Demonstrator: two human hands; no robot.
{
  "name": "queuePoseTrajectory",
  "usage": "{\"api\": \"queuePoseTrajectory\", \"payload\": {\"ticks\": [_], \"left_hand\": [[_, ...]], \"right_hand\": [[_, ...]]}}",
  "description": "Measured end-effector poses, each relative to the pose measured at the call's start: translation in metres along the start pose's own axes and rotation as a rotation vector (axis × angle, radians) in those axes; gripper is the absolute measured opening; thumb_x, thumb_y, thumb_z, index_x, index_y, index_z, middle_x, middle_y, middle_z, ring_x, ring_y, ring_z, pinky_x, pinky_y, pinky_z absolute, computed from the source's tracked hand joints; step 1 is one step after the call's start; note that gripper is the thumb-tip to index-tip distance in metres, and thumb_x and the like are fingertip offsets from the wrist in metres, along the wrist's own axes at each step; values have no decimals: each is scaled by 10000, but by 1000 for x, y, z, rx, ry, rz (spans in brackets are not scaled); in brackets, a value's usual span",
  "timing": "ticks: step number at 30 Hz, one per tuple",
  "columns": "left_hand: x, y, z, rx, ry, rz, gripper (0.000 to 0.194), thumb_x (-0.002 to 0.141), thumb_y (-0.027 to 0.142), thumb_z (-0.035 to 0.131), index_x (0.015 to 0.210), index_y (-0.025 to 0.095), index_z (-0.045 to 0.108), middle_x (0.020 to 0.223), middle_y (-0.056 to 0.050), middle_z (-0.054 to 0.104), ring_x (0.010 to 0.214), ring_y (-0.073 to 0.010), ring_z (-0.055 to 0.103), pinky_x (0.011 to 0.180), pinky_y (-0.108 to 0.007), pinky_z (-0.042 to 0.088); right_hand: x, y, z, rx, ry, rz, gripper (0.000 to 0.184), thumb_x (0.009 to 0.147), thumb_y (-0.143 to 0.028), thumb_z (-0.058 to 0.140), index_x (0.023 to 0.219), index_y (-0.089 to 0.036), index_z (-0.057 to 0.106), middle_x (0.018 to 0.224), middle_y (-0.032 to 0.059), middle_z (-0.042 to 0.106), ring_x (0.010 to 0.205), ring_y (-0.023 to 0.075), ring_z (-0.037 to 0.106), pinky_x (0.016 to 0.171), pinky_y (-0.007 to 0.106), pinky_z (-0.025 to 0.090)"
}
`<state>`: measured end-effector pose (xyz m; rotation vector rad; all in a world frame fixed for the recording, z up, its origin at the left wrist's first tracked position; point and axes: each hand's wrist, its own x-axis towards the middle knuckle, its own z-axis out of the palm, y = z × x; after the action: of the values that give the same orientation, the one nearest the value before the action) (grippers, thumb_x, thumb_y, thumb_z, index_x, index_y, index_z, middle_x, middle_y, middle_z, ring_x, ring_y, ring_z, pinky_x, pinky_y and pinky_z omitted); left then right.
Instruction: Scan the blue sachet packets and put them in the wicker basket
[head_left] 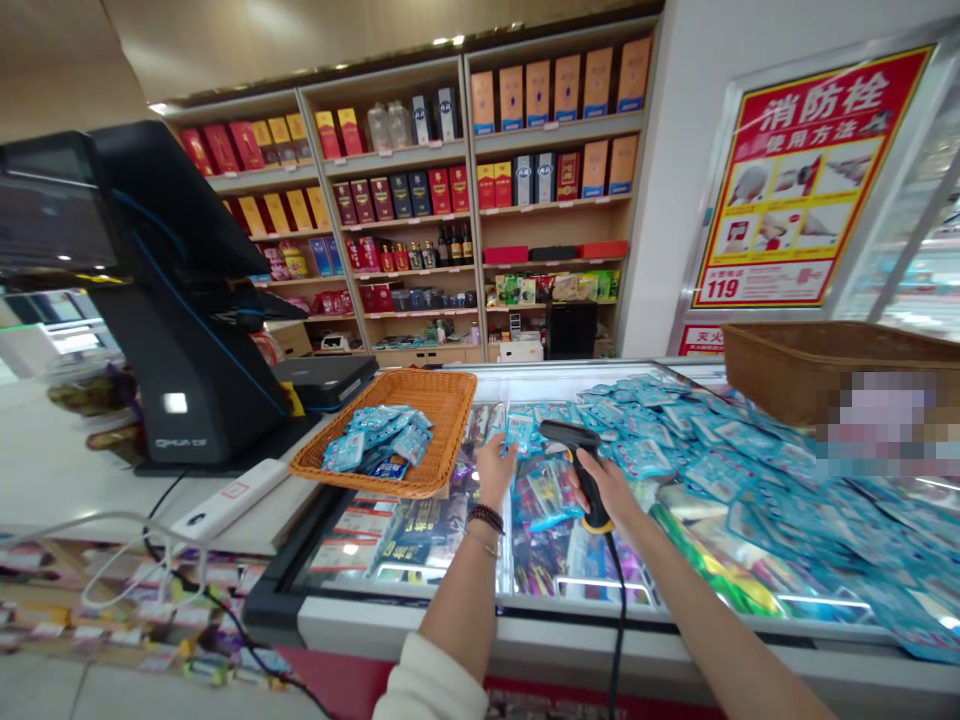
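Note:
My right hand is wrapped round the handle of a black barcode scanner, whose head points left and whose cable hangs down over the freezer's front. Just left of the scanner head, my left hand has its fingers closed on a small blue packet. A wide heap of similar blue packets spreads over the glass top to the right. Left of my left hand sits an orange woven basket with a smaller pile of blue packets in it.
A chest freezer with a glass top lies under my hands. To the left stand a black checkout terminal and a white power strip with cables. A brown basket stands at the right. Shelves of boxes line the back.

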<state>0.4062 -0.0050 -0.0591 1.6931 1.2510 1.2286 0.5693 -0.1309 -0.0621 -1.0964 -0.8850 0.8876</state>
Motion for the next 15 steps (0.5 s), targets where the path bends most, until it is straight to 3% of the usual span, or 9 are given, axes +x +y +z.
{"api": "queuePoseTrajectory", "payload": {"ticks": [9, 15], "left_hand": [[2, -5, 3, -31, -7, 10, 65, 841, 197, 791, 904, 208, 777, 785, -50, 772, 877, -249, 762, 866, -316, 554], [2, -6, 3, -79, -16, -2, 141, 836, 282, 824, 953, 210, 790, 783, -41, 767, 864, -238, 759, 843, -314, 571]], "right_hand": [[0, 1, -1, -3, 7, 5, 668, 704, -844, 809, 849, -208, 668, 569, -35, 600, 337, 96, 464, 311, 239, 370], [-1, 0, 0, 11, -3, 18, 669, 685, -837, 822, 860, -216, 648, 561, -39, 596, 334, 101, 462, 314, 246, 366]]}}
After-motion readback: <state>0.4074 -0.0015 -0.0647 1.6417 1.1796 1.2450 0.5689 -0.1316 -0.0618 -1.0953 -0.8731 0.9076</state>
